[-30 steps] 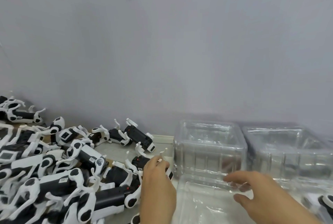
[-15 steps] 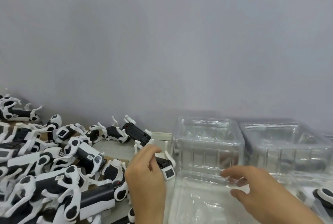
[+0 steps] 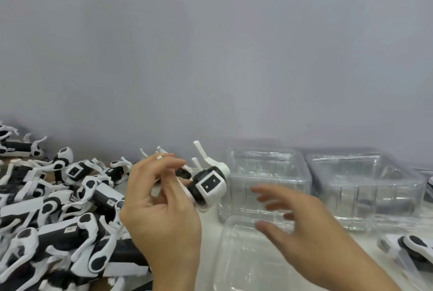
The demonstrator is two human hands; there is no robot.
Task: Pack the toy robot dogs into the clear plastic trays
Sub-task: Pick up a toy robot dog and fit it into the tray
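My left hand (image 3: pixel 161 206) grips a black-and-white toy robot dog (image 3: pixel 207 183) and holds it in the air, its white legs pointing up, just left of the trays. My right hand (image 3: pixel 302 227) hovers with fingers spread and relaxed above an open clear plastic tray (image 3: pixel 236 265) lying in front of me; it holds nothing. Behind that tray stands a stack of clear trays (image 3: pixel 267 169) against the wall.
A pile of several loose robot dogs (image 3: pixel 58 208) covers the table on the left. A second stack of clear trays (image 3: pixel 365 178) stands at the right rear. Another robot dog (image 3: pixel 412 248) lies at the right edge. The grey wall closes the back.
My left hand picked one robot dog out of the pile and lifted it up and rightward. My right hand let go of the tray's rim and rose with its fingers spread.
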